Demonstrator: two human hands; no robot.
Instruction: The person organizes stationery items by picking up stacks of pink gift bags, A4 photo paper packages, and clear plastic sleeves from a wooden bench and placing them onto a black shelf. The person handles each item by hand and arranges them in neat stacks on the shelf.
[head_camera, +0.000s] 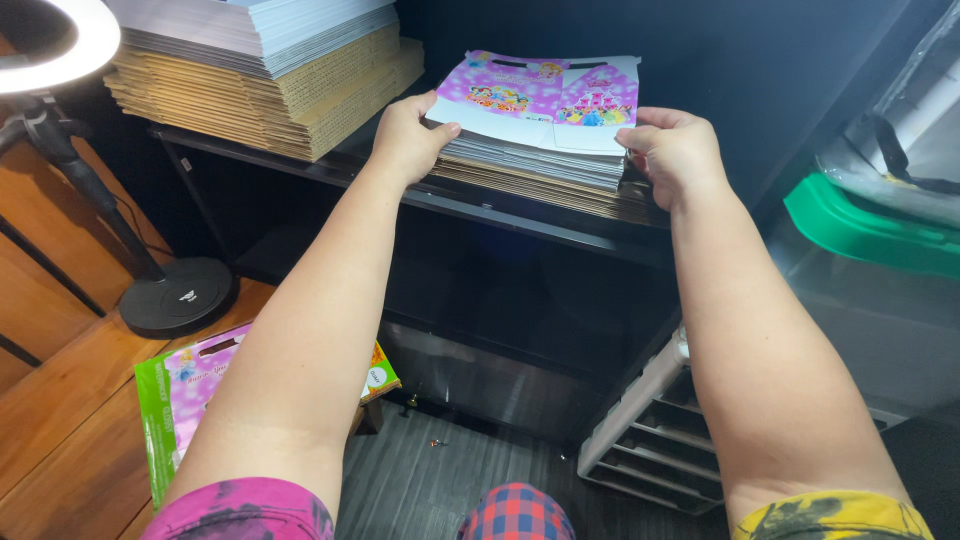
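Observation:
Both my arms reach forward to a stack of flat pink printed cartons (540, 105) on a dark shelf (520, 215). My left hand (405, 135) grips the stack's near left corner, thumb on top. My right hand (675, 150) holds the near right corner. The top sheet is pink with cartoon pictures and a white flap. Brown corrugated sheets lie beneath the stack.
A taller pile of white and brown cardboard sheets (270, 70) sits at the shelf's left. A ring light on a stand (60, 45) with a round base (175, 295) stands on the wooden table. A pink and green carton (185, 400) lies below. Grey trays (660, 440) and a green-lidded bin (870, 225) sit right.

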